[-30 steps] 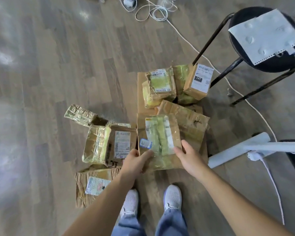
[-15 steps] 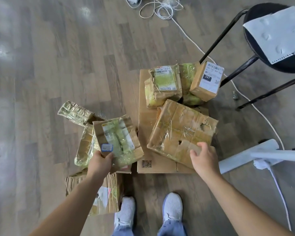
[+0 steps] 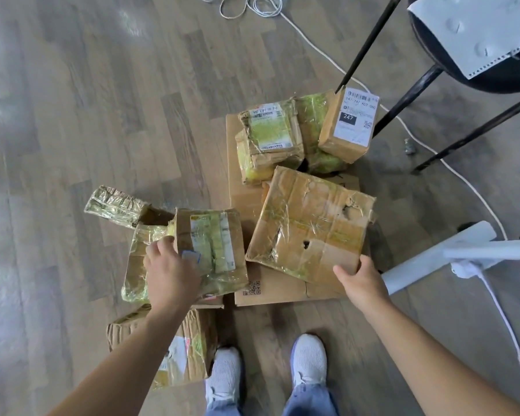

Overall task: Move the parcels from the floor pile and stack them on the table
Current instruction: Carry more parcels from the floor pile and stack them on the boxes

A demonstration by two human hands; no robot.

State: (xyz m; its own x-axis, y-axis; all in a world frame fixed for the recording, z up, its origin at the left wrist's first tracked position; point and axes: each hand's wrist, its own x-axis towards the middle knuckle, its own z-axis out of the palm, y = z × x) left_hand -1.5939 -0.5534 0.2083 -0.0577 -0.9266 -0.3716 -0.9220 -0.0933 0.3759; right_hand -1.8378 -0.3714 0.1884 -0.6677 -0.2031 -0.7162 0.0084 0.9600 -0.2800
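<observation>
Left hand [image 3: 171, 274] is clamped on the labelled parcel [image 3: 219, 244], fingers curled over its left edge, thumb up by the blue sticker [image 3: 192, 256]; that parcel sits tilted on a yellow-taped parcel [image 3: 134, 265] down on the floor [image 3: 72, 115]; right hand [image 3: 362, 283] pinches the near corner of the battered parcel [image 3: 309, 223], thumb on top, fingers tucked under; the battered parcel, torn and holed under its clear tape, lies askew over a flat carton [image 3: 279, 291] with a QR code on its near edge; I cannot tell whether it is off the carton; at the carton's far end a green-label parcel [image 3: 270, 133] sits just beside the small box marked 247 [image 3: 350, 127], which stands on end; left of the pile, a shiny wrapped parcel [image 3: 114, 205]; nearest the body, a crumpled parcel [image 3: 192, 340] lies beside the white shoes [image 3: 222, 376]; to the right a black stool [image 3: 439, 64] carries a white sheet [image 3: 478, 31]; a white cable [image 3: 312, 46] runs across the boards past the stool's legs; a white pole [image 3: 433, 256] lies near the right wrist.
</observation>
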